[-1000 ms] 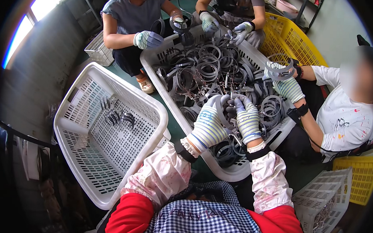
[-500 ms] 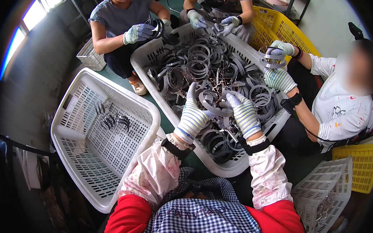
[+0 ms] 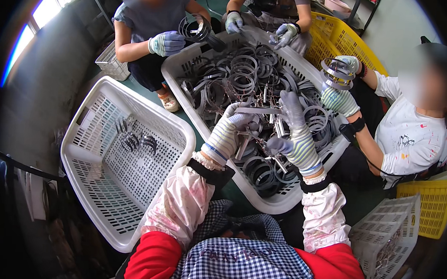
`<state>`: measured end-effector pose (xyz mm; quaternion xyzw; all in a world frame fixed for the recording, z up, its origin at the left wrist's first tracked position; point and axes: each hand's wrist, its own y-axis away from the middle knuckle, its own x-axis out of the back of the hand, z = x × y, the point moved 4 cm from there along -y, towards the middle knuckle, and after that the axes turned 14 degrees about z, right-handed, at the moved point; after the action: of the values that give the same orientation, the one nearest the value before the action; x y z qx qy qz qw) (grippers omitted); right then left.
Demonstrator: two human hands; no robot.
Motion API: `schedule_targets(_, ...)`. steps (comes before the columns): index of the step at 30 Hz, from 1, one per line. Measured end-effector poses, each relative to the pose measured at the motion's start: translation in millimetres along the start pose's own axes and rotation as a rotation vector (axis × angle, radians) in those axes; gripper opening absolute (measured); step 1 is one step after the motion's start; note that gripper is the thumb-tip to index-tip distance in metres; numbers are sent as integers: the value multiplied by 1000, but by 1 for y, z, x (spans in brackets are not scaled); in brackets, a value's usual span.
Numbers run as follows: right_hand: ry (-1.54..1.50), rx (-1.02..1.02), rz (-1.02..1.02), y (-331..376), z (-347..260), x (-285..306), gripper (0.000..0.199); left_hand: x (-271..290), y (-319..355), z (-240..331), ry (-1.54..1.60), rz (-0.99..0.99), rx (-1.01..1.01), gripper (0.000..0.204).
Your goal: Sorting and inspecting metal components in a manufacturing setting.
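Note:
Over the large white crate (image 3: 275, 205), my left hand (image 3: 223, 139), in a striped work glove, pinches a flat grey metal ring (image 3: 258, 110) seen edge-on. My right hand (image 3: 303, 143), gloved the same way, has its fingers and thumb spread apart. Its fingertips lie by the ring's right end; whether they touch it I cannot tell. Below both hands are several grey rings (image 3: 258, 172) and small shiny metal pieces (image 3: 278, 162), heaped in the crate.
A white perforated basket (image 3: 126, 185) stands left with a few dark rings (image 3: 129, 142) inside. Three people in gloves work around the crate; one holds a stack of rings (image 3: 337, 73) at right. Yellow crates (image 3: 352, 43) stand behind, and a white crate (image 3: 386, 236) lower right.
The ring has turned from showing its open face to edge-on. My right hand has come off its grip, its fingers spreading. The co-worker at right has raised the ring stack slightly.

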<state>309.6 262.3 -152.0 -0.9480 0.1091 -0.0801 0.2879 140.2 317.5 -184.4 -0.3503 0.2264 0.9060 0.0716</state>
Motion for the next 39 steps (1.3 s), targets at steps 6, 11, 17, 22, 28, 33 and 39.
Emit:
schedule_targets(6, 165, -224, -155, 4, 26, 5, 111, 10, -11, -11, -131, -79, 92, 46)
schedule_targets(11, 160, -41, -256, 4, 10, 6, 120, 13, -2, -11, -210, -136, 185, 48)
schedule_targets(17, 127, -168, -110, 9, 9, -9, 110, 31, -25, -29, -143, -10, 181, 52)
schedule_targets(22, 128, -174, 31, 6, 5, 4, 73, 7, -8, -15, -140, -221, 213, 57)
schedule_targets(28, -61, -156, 125, 6, 8, 8, 49, -11, 7, -3, -105, -385, -32, 75)
schedule_targets(33, 18, -86, 180, 4, 10, 9, 30, 13, -13, -19, -119, -281, -85, 72)
schedule_targets(39, 302, 66, 155, 5, -3, -2, 31, 4, -5, -24, -64, -129, -2, 60)
